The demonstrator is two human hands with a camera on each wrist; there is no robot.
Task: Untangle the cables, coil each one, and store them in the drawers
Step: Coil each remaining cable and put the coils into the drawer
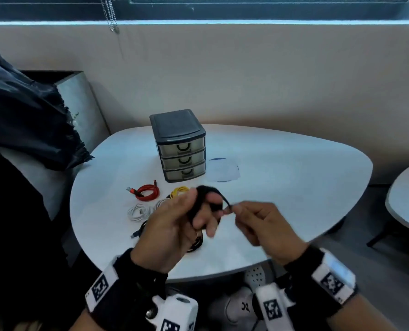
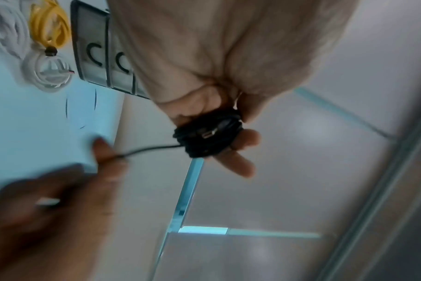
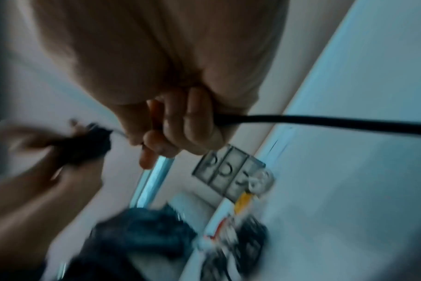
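Black cable (image 1: 200, 201) wound round left hand (image 1: 175, 225), end pinched by right hand (image 1: 258, 223), above table's near edge (image 1: 222, 271).

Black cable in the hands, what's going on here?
A person is coiling the black cable around the fingers of the left hand, while the right hand pinches its free end and feeds it on. Red, yellow and white cables lie coiled on the table in front of the drawers, which are all closed.
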